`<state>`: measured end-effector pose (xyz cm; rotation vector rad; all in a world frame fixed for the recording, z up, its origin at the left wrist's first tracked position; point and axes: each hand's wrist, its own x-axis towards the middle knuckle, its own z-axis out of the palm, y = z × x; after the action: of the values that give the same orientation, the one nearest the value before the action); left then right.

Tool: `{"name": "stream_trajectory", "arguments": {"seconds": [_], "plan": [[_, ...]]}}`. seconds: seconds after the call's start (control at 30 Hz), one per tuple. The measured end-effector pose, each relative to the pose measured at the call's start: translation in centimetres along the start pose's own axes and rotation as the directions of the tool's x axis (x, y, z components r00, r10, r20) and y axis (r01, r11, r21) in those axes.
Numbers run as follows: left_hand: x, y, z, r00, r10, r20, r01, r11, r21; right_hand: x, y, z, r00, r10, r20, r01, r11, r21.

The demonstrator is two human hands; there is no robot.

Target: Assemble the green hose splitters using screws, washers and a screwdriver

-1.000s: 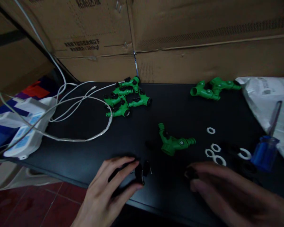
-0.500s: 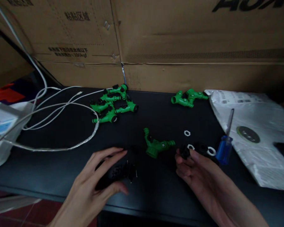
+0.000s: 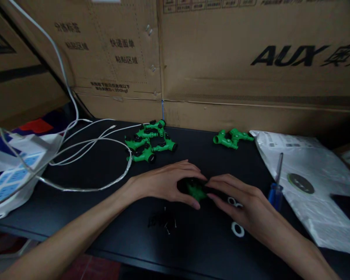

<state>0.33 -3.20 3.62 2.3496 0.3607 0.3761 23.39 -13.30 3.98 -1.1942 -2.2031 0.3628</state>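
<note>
Well, nearest me on the black table (image 3: 122, 221) lie small screws (image 3: 175, 224) among dark parts too dim to make out, with a white ring (image 3: 233, 224) off to their right. Just beyond, my left hand (image 3: 167, 181) curves around a green fitting (image 3: 196, 190), fingers on its far side and thumb on the near; blur keeps me from telling how firmly I have it. My right hand (image 3: 247, 198) meets its right end, fingertips and thumb drawn close together, though I can't tell what they pinch. A blue-handled screwdriver (image 3: 276, 193) lies right of that hand, beside a white plastic bag (image 3: 306, 217). Farther back sit a cluster of green fittings (image 3: 144, 156) and, to the right, more green pieces (image 3: 226, 140), before cardboard (image 3: 210, 50).
</note>
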Motion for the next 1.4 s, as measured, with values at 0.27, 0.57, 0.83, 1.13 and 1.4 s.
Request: {"name": "stream_trajectory", "arguments": {"seconds": [0.27,0.57,0.83,1.13,1.4], "plan": [[-0.4,-1.1,0.9,1.0,-0.013,-0.005,0.012,0.991,-0.133,1.6,0.7,-1.4,0.98,-0.15,0.132,0.152,0.988,-0.008],[-0.4,-1.7,1.0,1.0,-0.01,-0.013,0.008,0.992,-0.122,2.0,1.0,-1.6,0.974,-0.194,0.119,0.195,0.981,0.006],[-0.3,-1.7,1.0,1.0,-0.015,-0.013,0.013,0.99,-0.141,2.1,1.2,-2.2,0.946,-0.186,0.264,0.2,0.98,-0.026],[-0.2,-1.6,0.9,1.0,-0.017,0.02,0.02,0.986,-0.165,2.5,1.9,-1.3,0.964,-0.222,0.145,0.208,0.972,0.106],[-0.2,-1.7,0.9,0.996,-0.069,0.051,0.076,0.983,-0.169,2.6,2.8,-0.8,0.979,-0.052,0.195,-0.017,0.942,0.336]]}}
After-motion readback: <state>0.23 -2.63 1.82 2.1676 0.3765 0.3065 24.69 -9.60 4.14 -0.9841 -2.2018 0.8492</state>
